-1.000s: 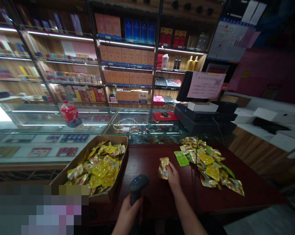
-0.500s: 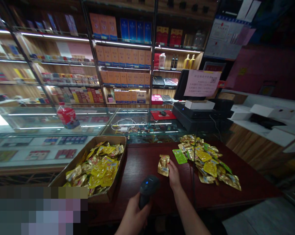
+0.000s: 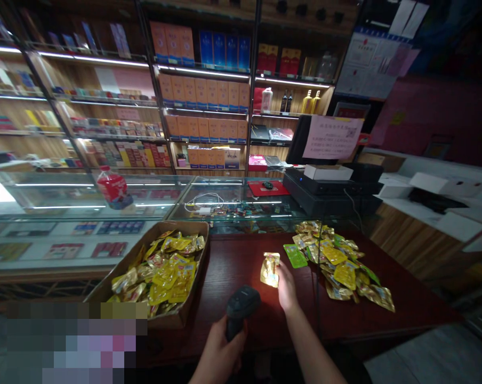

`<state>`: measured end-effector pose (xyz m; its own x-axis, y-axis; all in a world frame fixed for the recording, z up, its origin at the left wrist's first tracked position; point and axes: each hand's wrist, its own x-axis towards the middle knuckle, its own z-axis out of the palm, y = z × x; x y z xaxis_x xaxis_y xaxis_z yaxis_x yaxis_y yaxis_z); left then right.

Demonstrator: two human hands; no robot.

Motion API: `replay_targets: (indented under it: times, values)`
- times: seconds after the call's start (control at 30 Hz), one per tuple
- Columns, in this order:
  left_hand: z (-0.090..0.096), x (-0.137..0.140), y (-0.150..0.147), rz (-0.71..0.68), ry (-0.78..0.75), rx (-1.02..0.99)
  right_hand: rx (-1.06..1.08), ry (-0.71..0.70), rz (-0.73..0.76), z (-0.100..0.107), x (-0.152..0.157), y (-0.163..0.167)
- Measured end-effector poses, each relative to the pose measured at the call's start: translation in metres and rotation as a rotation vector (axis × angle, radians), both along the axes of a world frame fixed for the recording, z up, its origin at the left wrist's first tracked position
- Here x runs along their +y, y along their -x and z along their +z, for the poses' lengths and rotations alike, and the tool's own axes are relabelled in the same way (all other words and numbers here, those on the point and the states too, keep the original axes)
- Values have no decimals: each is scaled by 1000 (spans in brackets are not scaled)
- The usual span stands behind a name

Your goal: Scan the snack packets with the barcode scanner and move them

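Observation:
My left hand (image 3: 224, 345) is wrapped around the handle of a dark barcode scanner (image 3: 244, 304), whose head points away from me. Just beyond it, my right hand (image 3: 287, 288) pinches a gold snack packet (image 3: 270, 270) by its right edge, above the dark red table (image 3: 233, 256). Bright light from the scanner falls on the packet's face. To the right lies a loose heap of gold and yellow packets (image 3: 337, 261), with a green packet (image 3: 295, 256) at its left edge. On the left, a cardboard box (image 3: 206, 240) holds many similar packets.
Behind the table runs a glass display counter (image 3: 165, 184) with a red-labelled bottle (image 3: 113, 188), a white cable (image 3: 203, 202) and a mouse (image 3: 267, 185) on a red mat. A monitor (image 3: 299, 140) stands at the back right. A thin dark cord hangs down before the heap.
The scanner's light has come on and now shines on the packet; its blue indicator no longer shows. Both hands keep their grips and have hardly moved.

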<state>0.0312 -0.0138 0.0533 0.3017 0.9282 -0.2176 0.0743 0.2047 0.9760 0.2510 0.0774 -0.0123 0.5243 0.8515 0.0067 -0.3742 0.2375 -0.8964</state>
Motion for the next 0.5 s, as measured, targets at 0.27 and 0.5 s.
replay_targets:
  times: [0.27,0.5]
  values:
    - [3,-3,3,18,2,-3,-27,6,-27,-4,1,-1]
    - [0,5,-9,1,-19,-13,-40,3,17,-3,1,-1]
